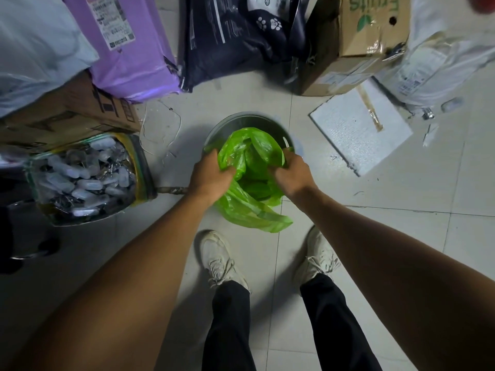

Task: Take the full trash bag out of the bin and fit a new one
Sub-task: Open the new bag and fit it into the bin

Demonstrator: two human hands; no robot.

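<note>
A round grey metal bin (242, 122) stands on the tiled floor just ahead of my feet. A bright green plastic bag (251, 167) sits in its mouth, crumpled, with its near edge hanging over the rim toward me. My left hand (210, 176) grips the bag's left edge at the rim. My right hand (293, 174) grips the bag's right edge. The bin's near rim and its inside are hidden by the bag and my hands.
A clear sack of small bottles (85, 178) stands to the left, with cardboard boxes (67, 116) behind it. Purple (126, 49) and dark (241, 38) sacks, a fruit carton (356, 41) and a white foam slab (361, 129) ring the far side. My white shoes (219, 258) stand close behind the bin.
</note>
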